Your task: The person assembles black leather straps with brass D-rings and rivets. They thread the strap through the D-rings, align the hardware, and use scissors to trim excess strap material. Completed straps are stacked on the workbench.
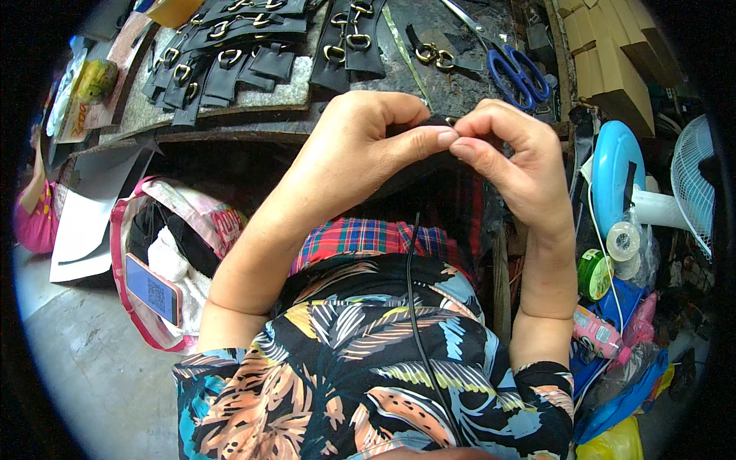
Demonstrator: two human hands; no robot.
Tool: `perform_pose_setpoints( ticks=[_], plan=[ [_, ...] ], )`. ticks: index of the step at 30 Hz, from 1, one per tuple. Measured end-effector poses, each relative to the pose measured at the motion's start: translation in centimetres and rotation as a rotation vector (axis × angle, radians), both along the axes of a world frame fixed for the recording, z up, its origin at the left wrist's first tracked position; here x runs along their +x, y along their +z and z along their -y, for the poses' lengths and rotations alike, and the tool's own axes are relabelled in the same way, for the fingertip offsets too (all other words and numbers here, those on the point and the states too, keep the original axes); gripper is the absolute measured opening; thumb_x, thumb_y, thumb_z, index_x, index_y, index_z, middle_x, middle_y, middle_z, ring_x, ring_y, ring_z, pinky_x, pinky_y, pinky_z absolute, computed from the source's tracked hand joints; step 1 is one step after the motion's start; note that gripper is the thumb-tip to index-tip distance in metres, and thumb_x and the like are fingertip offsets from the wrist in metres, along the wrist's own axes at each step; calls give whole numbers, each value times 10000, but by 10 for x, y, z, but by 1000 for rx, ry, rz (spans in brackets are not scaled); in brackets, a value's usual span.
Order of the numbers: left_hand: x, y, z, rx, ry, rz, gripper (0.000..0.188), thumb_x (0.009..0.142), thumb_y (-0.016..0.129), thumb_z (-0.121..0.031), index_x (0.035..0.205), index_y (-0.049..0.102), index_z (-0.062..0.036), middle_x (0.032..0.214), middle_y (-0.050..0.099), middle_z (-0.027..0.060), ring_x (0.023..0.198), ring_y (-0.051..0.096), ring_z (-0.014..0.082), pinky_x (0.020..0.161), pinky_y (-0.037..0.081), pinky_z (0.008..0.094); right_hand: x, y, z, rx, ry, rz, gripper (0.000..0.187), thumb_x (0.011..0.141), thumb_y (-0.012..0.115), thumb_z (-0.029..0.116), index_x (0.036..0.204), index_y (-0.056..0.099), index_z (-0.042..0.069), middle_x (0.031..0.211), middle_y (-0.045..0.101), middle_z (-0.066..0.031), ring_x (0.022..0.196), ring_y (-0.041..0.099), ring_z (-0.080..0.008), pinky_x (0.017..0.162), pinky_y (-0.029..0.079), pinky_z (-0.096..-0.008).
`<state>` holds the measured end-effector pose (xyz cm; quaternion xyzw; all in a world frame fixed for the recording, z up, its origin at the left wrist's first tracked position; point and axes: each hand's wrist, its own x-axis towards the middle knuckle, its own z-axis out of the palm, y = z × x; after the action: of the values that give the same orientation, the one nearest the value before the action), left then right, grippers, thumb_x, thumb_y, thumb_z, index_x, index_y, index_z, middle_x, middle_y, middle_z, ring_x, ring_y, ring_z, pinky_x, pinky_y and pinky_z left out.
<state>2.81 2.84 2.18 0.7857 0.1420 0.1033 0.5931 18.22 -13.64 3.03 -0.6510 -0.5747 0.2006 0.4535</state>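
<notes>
My left hand [376, 138] is closed in a pinch on a small black strap piece [437, 121], held just over the near edge of the workbench. My right hand [517, 149] meets it from the other side, thumb and forefinger pinched at the strap's end, where a bit of gold-coloured metal shows. The thumb tips nearly touch, and most of the piece is hidden by my fingers. Beyond my left hand lie many black leather straps [268, 65] with gold-coloured metal fittings. A short black strap with gold rings [435, 55] lies past my hands.
Blue-handled scissors [510, 77] lie on the bench [460, 27] at the right. Cardboard boxes [613, 69] and a blue-and-white fan [613, 180] stand to the right. At left, a pink-edged bag [123, 299] holds a phone [153, 290] and white cloth.
</notes>
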Motion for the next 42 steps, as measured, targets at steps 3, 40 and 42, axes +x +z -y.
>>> perform_pose_setpoints(
  ticks=[3,40,42],
  plan=[
    [0,6,-2,-88,-52,-75,302,935,783,-251,923,684,34,649,558,23,603,519,65,523,420,280,7,-2,5,44,-151,12,99,942,727,61,922,676,-21,849,620,-34,791,561,-108,731,445,-252],
    [-17,-53,-17,1077,154,448,404,643,783,-97,1045,761,-141,1012,691,-17,835,603,220,705,532,322,-4,-50,5,268,-271,599,215,740,825,9,931,750,72,924,697,-56,821,655,-255,704,538,-357],
    [-16,-51,-15,1086,169,432,412,659,780,-101,1065,761,-160,994,682,-15,834,599,217,706,530,322,-3,-43,6,217,-246,542,200,750,819,10,927,745,68,926,698,-68,820,658,-264,707,539,-363]
  ],
)
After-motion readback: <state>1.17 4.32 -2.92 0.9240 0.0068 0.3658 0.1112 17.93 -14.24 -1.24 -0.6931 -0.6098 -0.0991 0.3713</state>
